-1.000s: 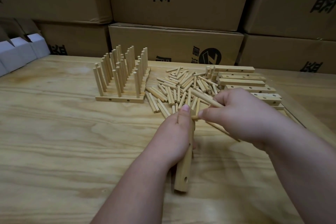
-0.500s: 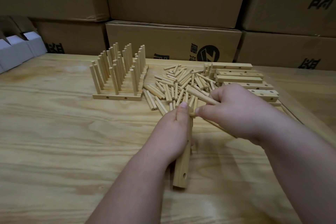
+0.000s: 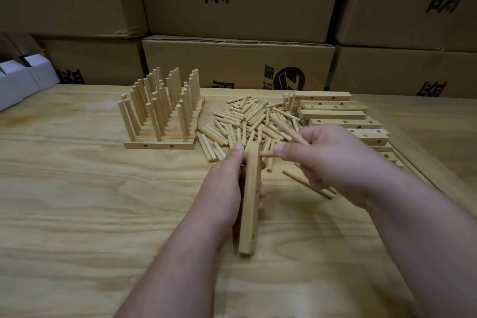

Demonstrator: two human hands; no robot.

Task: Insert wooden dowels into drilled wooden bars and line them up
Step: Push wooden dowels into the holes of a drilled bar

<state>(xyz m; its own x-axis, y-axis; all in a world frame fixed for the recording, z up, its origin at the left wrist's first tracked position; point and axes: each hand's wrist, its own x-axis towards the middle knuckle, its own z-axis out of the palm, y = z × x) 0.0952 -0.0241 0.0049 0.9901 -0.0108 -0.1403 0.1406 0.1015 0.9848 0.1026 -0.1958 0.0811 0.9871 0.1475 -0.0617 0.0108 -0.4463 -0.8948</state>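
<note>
A: While the left hand (image 3: pixel 227 188) gripped the drilled bar (image 3: pixel 250 196) on edge, what had changed from a second before?

B: The bar had been turned a little, so its hole-bearing side faced the right hand (image 3: pixel 325 160), and the dowel (image 3: pixel 267 154) pinched in that hand's fingertips had come from above the bar's far end to point straight at that side, its tip just touching or nearly so. The same hand also clenched at least two spare dowels (image 3: pixel 307 183), which stuck out below it toward the near side of the bar.

A: And for the task?

B: I judged it the start of an insertion: aligned, not yet seated. The first dowel of this bar, as far as I could see.

A: Where did the rest lie, taking the bar as the mark?

B: Beyond its far end lay the loose dowel pile (image 3: pixel 247 121); beyond and left stood the finished bars (image 3: pixel 160 142) in a row with upright dowels; beyond and right, the empty bars (image 3: pixel 335 111), all on the surface (image 3: pixel 77 201).

A: Any writing?

B: Black characters on the cardboard boxes (image 3: pixel 237 64) behind, cut off and too partial to read; one carried a round black logo (image 3: pixel 289 80).
</note>
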